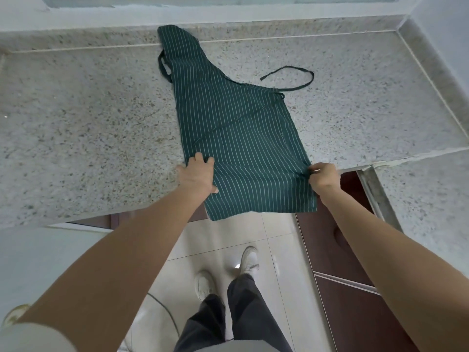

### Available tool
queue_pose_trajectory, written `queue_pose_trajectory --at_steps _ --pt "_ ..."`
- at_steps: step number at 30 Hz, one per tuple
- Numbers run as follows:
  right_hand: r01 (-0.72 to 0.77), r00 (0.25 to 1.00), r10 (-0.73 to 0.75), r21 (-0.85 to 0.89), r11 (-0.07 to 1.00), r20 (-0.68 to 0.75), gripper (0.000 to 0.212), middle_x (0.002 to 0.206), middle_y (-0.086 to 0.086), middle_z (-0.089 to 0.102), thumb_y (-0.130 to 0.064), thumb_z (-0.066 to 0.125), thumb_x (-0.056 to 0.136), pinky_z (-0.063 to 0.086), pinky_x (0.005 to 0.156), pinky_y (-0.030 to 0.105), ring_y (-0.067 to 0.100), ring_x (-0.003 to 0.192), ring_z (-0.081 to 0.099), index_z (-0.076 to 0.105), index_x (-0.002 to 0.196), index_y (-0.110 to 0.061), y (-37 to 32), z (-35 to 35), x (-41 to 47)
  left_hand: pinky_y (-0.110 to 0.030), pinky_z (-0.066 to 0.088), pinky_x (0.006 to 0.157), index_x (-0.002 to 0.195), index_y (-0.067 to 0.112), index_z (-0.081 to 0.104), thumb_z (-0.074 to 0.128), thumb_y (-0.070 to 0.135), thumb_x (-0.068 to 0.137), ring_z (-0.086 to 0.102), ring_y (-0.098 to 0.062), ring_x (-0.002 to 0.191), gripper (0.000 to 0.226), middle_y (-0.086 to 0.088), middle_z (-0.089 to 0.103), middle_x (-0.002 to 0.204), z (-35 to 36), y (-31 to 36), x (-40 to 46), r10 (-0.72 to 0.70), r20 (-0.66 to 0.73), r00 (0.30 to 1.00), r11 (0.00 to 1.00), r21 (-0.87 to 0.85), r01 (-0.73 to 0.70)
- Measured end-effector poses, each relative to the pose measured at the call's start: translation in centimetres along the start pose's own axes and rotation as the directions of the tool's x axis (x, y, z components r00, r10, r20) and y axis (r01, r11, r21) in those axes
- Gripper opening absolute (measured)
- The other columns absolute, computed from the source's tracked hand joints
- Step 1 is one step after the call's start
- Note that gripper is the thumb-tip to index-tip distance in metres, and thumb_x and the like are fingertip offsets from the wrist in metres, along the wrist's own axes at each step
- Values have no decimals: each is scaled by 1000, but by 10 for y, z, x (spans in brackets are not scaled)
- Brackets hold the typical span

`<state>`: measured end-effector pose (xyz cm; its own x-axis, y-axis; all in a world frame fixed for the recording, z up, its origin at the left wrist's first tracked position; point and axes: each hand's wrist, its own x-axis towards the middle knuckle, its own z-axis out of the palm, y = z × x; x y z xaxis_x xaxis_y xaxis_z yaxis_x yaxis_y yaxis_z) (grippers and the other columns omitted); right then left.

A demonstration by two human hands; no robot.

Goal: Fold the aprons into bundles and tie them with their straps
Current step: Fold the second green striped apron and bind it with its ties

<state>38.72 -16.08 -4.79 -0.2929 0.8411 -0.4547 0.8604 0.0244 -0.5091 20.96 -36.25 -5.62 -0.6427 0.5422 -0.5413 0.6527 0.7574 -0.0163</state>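
a dark green striped apron [228, 118] lies lengthwise on the speckled stone counter [88, 118], folded in half along its length, its bib end up against the back edge and its hem hanging a little over the front edge. one strap [291, 77] loops loose on the counter toward the right edge; another strap [228, 123] crosses the cloth diagonally. the person's left hand [198, 175] grips the apron's left edge near the front edge of the counter, fingers curled over the fabric and thumb beneath. the right hand [323, 177] pinches the right edge, fingers bunched on a gathered fold. the cloth looks thin, light and limp, so it likely sags and slides on the polished stone; holding both side edges near the hem seems the surest way to fold it toward the bib. the narrow straps probably tangle easily and are best kept free for tying.
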Motion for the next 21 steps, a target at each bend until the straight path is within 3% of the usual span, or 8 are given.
queue_pose_trajectory --at_steps 2,4,7,10,13,18,21 --pt "11 998 -12 14 1000 69 38 118 18 62 2 46 88 46 73 29 27 94 56 58 123 -5 -5 4 4 -50 32 104 144 21 23 66 51 79 29 -30 132 83 -14 26 142 3 3 1 -1 -44 999 1000 -9 1" --pt "-18 993 9 79 997 120 35 121 17 61 -14 54 90 46 90 34 30 106 57 57 123 -2 -13 6 10 -49 29 107 144 25 25 61 55 81 25 -30 134 79 -13 24 145 7 3 5 59 -137 989 998 -3 -60" --pt "-13 986 -2 89 996 164 49 116 19 63 -34 58 91 47 94 40 32 101 60 59 117 7 -24 8 25 -50 21 113 147 31 20 59 55 82 14 -29 141 79 -10 15 153 5 5 13 134 -165 977 987 -68 -147" --pt "69 988 -65 -21 997 142 32 111 17 66 -23 59 91 48 85 32 31 99 60 65 109 3 -29 9 37 -52 14 115 148 32 14 58 55 83 6 -29 144 82 -7 8 157 -2 13 20 151 -127 980 982 -96 -164" --pt "110 985 -102 -54 992 140 32 91 18 62 -14 49 94 42 72 31 30 83 57 63 104 13 -29 13 46 -56 13 115 149 32 12 59 53 83 4 -30 145 83 -6 7 157 -5 21 27 128 -111 986 981 -130 -142" --pt "34 968 -63 120 992 243 41 102 13 63 -33 54 94 45 79 33 26 88 57 62 105 5 -35 12 54 -59 19 112 149 33 10 62 50 83 9 -33 143 85 -5 6 158 -8 32 30 99 -56 993 977 -186 -108" --pt "13 939 -75 185 983 337 42 115 7 60 -27 62 89 46 97 38 27 106 58 58 118 3 -41 16 56 -60 20 110 149 35 8 64 50 81 9 -34 143 89 -5 5 158 -8 36 31 82 -36 996 976 -200 -88"
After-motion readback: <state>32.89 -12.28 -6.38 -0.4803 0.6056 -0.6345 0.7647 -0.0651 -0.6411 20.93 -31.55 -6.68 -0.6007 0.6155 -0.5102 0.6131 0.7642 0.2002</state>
